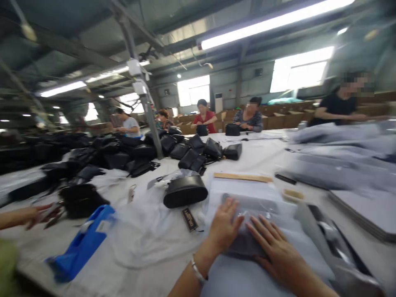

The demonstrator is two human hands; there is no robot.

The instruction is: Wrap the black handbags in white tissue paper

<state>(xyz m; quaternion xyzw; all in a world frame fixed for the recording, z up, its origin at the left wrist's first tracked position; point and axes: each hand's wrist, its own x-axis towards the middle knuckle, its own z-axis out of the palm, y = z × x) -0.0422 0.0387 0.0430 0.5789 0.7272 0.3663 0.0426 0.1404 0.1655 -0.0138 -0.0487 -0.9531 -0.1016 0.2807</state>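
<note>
And here you are, both hands down in front of you: your left hand (223,227) lies flat with the fingers stretched forward, your right hand (276,249) lies just beside it, fingers spread, and the grip is loose on both sides, nothing clenched, nothing pinched. Under them, right at the centre of your dial, sits the dark item (244,243), its shape blurred beneath the shine of a clear sleeve (213,192). So that much looks done, I'd judge: the item appears to be in and lying flat. Now look to twelve o'clock, where the brown strip (243,177) runs along the far edge; that end lies out flat and doesn't look folded over, so closing seems not yet done. At ten o'clock a black bag (185,194) rests on its side, crumpled white plastic behind it, and a tag (189,220) lies near at nine. Up at eleven, a cluster of bags (193,154) sits on the table (266,159), looking unwrapped, so plenty there appears untouched. Three o'clock, close by your right hand, stands the grey dispenser (332,243); out at two, a pile of plastic (334,169). And far off at nine, past the blue tool (83,243), a co-worker's hand (43,214) reaches in, its hold too blurred to call.
</note>
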